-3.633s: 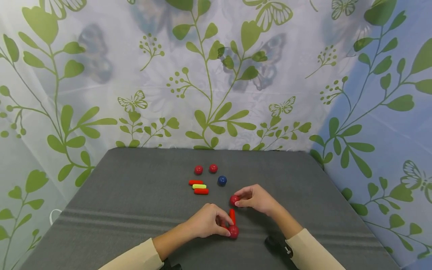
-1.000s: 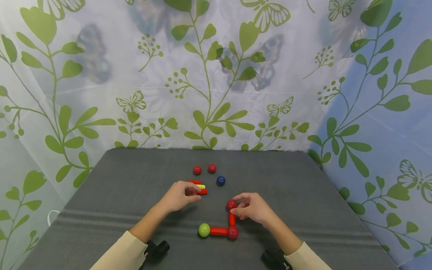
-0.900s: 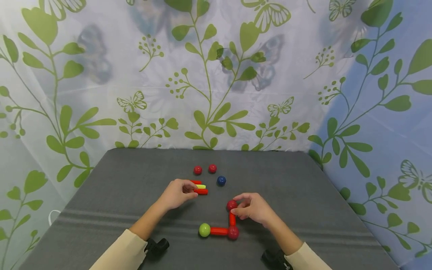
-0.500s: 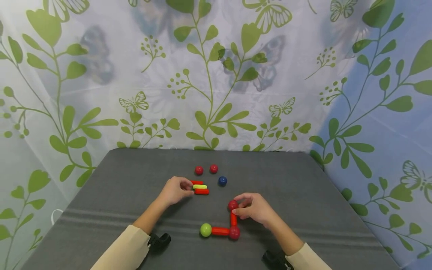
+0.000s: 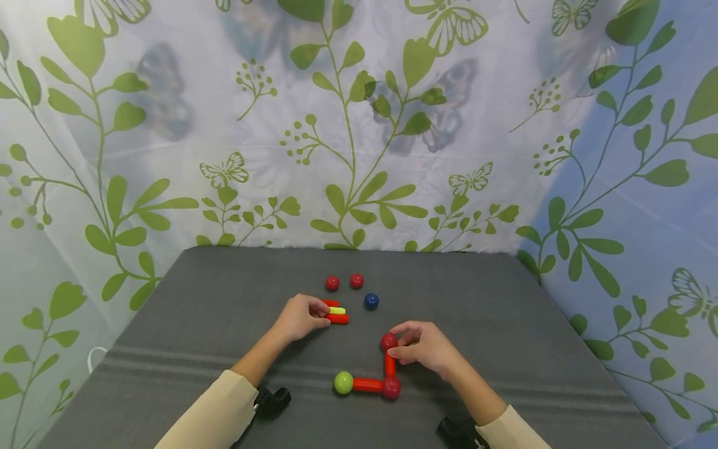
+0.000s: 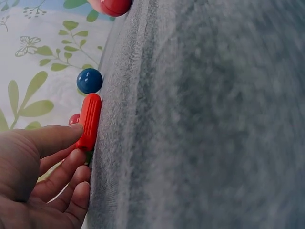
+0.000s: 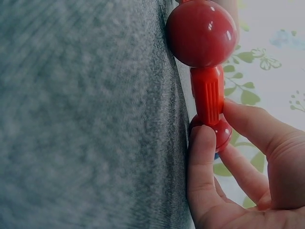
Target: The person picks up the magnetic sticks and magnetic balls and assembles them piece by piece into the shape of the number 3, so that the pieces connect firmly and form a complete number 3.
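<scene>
Reaching over the dark grey cloth-covered table [image 5: 224,299], the left hand [image 5: 297,317] is bending its fingers round the left end of a short, ribbed red rod [image 5: 338,318], its thumb touching the rod's side; how firmly it is gripping, I cannot tell. That rod is lying flat, nearest in a row with a bright yellow rod [image 5: 339,310] and a second short red rod [image 5: 332,304] behind it. The right hand [image 5: 427,346] is pinching an L-shaped assembly at one end, where a glossy red end ball [image 5: 387,342] is meeting a ribbed red upper rod [image 5: 390,366]. This rod is joining a glossy red corner ball [image 5: 391,387], from which a red crosswise rod [image 5: 368,385] is running left to a glossy lime-green ball [image 5: 343,383]. Beyond the hands, a shiny dark-blue ball [image 5: 371,301] is sitting right of the row, and two loose red balls [image 5: 333,283] are resting farther back.
</scene>
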{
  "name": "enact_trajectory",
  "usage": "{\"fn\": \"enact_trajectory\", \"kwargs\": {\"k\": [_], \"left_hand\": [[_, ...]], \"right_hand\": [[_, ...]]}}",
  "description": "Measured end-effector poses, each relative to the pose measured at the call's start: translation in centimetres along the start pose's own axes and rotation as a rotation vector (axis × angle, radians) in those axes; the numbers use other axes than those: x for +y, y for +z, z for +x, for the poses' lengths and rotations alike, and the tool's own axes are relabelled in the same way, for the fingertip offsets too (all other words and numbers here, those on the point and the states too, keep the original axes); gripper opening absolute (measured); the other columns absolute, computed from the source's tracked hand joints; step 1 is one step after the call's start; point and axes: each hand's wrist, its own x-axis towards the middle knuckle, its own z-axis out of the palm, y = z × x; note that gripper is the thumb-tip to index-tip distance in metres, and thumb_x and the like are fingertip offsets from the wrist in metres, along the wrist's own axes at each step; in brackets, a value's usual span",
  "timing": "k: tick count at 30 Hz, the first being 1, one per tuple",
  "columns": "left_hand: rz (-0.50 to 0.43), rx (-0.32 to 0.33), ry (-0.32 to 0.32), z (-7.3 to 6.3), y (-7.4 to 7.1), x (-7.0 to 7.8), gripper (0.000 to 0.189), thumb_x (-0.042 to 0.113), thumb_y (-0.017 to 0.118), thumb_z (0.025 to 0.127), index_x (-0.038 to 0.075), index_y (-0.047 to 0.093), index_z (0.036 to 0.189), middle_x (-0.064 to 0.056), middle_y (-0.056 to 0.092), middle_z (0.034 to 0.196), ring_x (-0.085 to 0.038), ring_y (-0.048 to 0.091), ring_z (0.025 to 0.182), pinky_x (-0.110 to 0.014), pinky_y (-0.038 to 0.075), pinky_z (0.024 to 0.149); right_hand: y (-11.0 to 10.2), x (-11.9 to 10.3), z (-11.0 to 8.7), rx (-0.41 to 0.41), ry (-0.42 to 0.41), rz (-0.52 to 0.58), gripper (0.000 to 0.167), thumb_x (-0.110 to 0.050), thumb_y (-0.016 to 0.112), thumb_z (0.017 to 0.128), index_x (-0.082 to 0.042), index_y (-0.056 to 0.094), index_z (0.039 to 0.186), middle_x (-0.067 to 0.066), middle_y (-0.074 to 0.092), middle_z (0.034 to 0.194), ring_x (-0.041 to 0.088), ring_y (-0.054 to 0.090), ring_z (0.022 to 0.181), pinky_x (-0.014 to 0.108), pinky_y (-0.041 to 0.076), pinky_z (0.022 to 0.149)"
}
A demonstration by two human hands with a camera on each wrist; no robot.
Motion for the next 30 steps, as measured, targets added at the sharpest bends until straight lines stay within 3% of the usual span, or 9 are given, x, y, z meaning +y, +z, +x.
{"fn": "enact_trajectory", "kwargs": {"k": [19, 27, 30], "left_hand": [[0.071, -0.009, 0.031, -0.2, 1.0, 0.7, 0.020, 0.012, 0.088, 0.080, 0.011, 0.079, 0.098, 0.000, 0.073, 0.092, -0.011, 0.058, 0.075, -0.027, 0.050, 0.068], [0.171, -0.018, 0.100, -0.1, 1.8, 1.4, 0.023, 0.014, 0.087, 0.081, 0.010, 0.081, 0.102, 0.000, 0.072, 0.089, -0.011, 0.059, 0.077, -0.031, 0.052, 0.073], [0.204, -0.027, 0.099, 0.0, 2.0, 1.7, 0.022, 0.015, 0.087, 0.082, 0.011, 0.081, 0.102, 0.001, 0.072, 0.088, -0.011, 0.058, 0.077, -0.031, 0.052, 0.074]], "right_hand": [[0.1, 0.0, 0.1, -0.002, 0.001, 0.013, 0.048, -0.013, 0.087, 0.081, -0.001, 0.068, 0.123, 0.012, 0.066, 0.096, 0.019, 0.070, 0.075, 0.036, 0.063, 0.074], [0.2, 0.0, -0.1, -0.003, -0.010, 0.015, 0.047, -0.011, 0.086, 0.082, 0.001, 0.067, 0.125, 0.012, 0.066, 0.095, 0.019, 0.069, 0.073, 0.036, 0.063, 0.073], [0.2, 0.0, -0.1, -0.004, -0.019, 0.021, 0.048, -0.010, 0.085, 0.082, 0.002, 0.067, 0.125, 0.012, 0.065, 0.095, 0.019, 0.069, 0.072, 0.036, 0.063, 0.073]]}}
